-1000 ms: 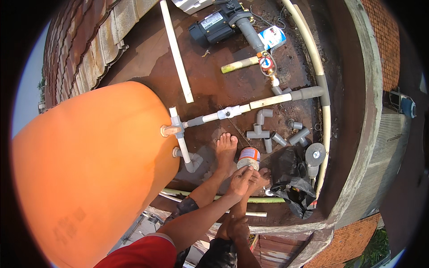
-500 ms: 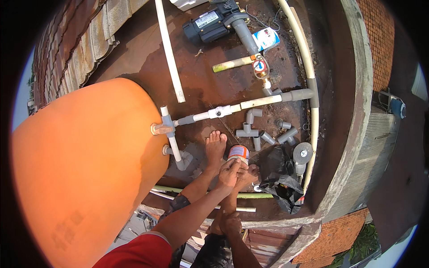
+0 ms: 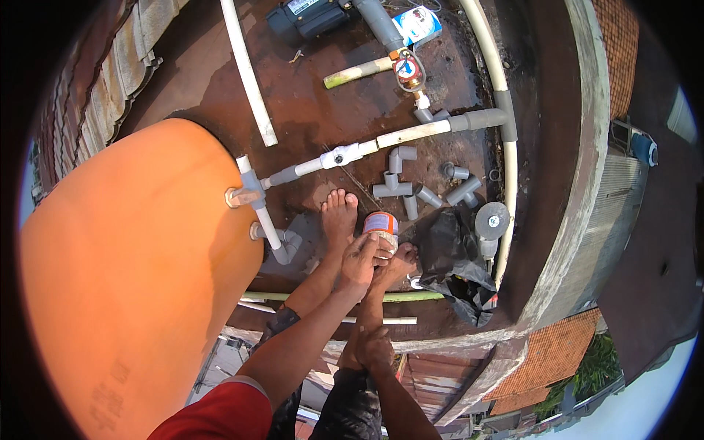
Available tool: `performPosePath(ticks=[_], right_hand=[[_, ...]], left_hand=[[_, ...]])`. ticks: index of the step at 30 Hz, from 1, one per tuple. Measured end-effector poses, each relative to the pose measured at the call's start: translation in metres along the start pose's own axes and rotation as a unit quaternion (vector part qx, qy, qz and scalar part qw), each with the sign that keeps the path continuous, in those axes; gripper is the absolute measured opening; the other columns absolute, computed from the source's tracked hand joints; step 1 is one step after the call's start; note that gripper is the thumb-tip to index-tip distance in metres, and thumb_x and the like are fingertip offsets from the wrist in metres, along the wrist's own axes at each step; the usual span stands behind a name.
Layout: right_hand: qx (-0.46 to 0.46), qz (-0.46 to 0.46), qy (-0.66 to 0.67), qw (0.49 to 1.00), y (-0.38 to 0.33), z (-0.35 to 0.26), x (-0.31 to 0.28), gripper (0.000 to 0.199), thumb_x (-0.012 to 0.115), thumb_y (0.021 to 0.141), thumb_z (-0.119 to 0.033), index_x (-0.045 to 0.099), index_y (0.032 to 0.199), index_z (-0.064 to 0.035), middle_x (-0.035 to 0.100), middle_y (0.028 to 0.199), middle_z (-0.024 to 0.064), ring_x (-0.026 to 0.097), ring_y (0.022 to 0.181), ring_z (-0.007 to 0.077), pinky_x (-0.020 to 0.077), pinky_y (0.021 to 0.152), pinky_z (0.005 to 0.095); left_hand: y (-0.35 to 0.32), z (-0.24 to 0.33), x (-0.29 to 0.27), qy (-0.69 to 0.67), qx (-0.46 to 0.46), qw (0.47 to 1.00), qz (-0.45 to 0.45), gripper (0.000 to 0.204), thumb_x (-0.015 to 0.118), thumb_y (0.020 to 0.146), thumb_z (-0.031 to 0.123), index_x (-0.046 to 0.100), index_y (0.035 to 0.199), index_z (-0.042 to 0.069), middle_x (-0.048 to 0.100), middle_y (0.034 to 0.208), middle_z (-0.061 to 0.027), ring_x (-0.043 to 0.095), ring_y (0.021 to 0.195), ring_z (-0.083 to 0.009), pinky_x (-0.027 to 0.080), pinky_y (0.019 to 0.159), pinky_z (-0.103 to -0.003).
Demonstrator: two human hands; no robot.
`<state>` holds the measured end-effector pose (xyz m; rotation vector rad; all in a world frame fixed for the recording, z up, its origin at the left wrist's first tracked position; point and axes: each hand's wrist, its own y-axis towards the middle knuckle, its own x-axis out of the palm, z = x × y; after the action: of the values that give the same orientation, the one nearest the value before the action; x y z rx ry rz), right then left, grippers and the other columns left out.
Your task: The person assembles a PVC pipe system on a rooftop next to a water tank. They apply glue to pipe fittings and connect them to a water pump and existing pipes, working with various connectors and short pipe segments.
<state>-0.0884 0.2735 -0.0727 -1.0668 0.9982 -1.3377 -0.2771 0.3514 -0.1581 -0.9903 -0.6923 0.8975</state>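
My left hand [image 3: 359,261] reaches down between my feet, its fingers closed round the near end of a small can [image 3: 380,223] with an orange and white label. Part of the can is covered by those fingers. My right hand [image 3: 376,349] is wrapped about my right lower leg [image 3: 372,311]. Just beyond the can lie loose grey pipe fittings, among them a tee [image 3: 392,188] and an elbow [image 3: 401,156]. A crumpled black plastic bag [image 3: 449,253] sits to the right of my right foot [image 3: 400,264].
A large orange tank [image 3: 147,264] fills the left side. White pipe with a valve [image 3: 341,155] runs from it to a long pipe [image 3: 509,176] along the right. A pump [image 3: 308,22] stands at the back. A grinder-like disc [image 3: 492,220] is beside the bag. The low wall [image 3: 568,242] borders the right.
The view has shifted, so the scene sits slightly higher and further left. My left hand stays on the can, and my right hand stays on my leg.
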Motion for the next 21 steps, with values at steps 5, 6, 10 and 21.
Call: performPosePath(ticks=[5,6,10,21], right_hand=[[0.001,0.020,0.007,1.000,-0.0012,0.0015,0.0052,0.093,0.049,0.104,-0.066,0.036,0.153,0.0124,0.063,0.137,0.0372,0.065,0.128,0.0508,0.0519,0.109,0.0557],[0.002,0.020,0.006,1.000,-0.0006,0.0014,0.0061,0.093,0.049,0.105,-0.066,0.036,0.153,0.0123,0.063,0.137,0.0371,0.065,0.129,0.0508,0.0518,0.109,0.0557],[-0.004,0.010,0.003,1.000,0.0032,0.0034,0.0080,0.094,0.049,0.105,-0.066,0.035,0.153,0.0127,0.064,0.136,0.0369,0.066,0.127,0.0509,0.0521,0.109,0.0553],[-0.012,0.034,0.015,0.999,-0.0025,0.0006,0.0051,0.082,0.054,0.104,-0.063,0.043,0.140,0.0099,0.066,0.128,0.0356,0.069,0.121,0.0491,0.0542,0.105,0.0550]], left_hand=[[-0.0009,0.0005,0.0011,0.010,-0.010,1.000,-0.005,0.040,0.055,0.115,0.042,0.068,0.109,0.004,0.076,0.104,-0.0101,0.075,0.091,-0.0172,0.059,0.081,-0.030],[-0.0009,0.0002,0.0012,0.009,-0.013,1.000,-0.005,0.040,0.055,0.115,0.041,0.068,0.109,0.004,0.076,0.104,-0.0102,0.075,0.091,-0.0172,0.059,0.081,-0.030],[-0.0029,-0.0012,0.0023,0.012,-0.012,1.000,-0.009,0.040,0.054,0.115,0.041,0.068,0.110,0.004,0.076,0.105,-0.0104,0.075,0.091,-0.0174,0.059,0.080,-0.030],[-0.0039,-0.0061,0.0016,0.016,-0.009,1.000,-0.025,0.039,0.052,0.117,0.038,0.070,0.110,0.003,0.077,0.105,-0.0099,0.075,0.089,-0.0164,0.060,0.080,-0.031]])
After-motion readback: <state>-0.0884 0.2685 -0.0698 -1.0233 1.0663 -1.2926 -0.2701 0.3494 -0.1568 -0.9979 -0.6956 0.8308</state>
